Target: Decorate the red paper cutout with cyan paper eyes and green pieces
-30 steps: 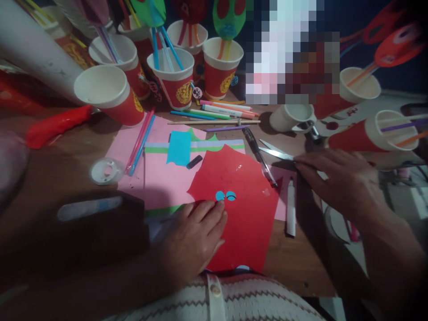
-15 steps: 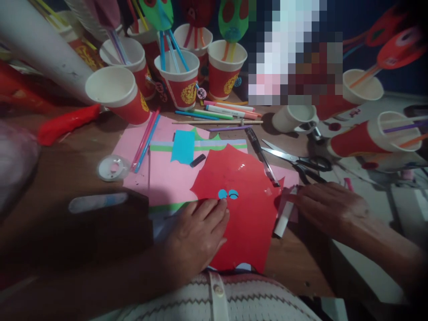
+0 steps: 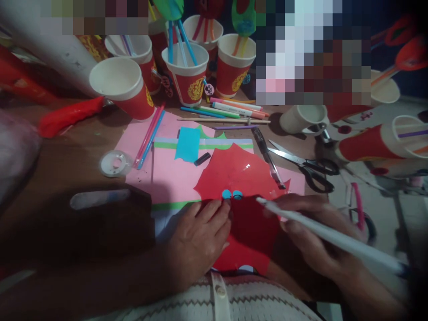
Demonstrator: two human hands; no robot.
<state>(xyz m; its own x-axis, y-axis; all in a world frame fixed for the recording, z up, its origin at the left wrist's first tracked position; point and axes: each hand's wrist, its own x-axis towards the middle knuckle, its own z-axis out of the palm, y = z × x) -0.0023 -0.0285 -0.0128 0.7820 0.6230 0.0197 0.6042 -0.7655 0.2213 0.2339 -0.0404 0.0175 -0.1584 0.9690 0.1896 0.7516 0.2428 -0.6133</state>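
Observation:
My left hand lies flat on a red paper cutout with a scalloped, pointed edge. Its fingertips touch the lower edge of two small blue paper circles placed side by side on the red paper. The right circle carries a dark curved line. In my right hand is a white marker, gripped between thumb and fingers. Its uncapped tip points left, over the red paper and to the right of the circles.
Pink sheets, a blue paper piece and a black cap lie beyond. Scissors and a black pen are right, a tape roll left. Red paper cups and a mug stand behind.
My right hand has picked up the white marker from the table's right side and brought it left over the red paper. My left hand stays in place. The view has shifted slightly.

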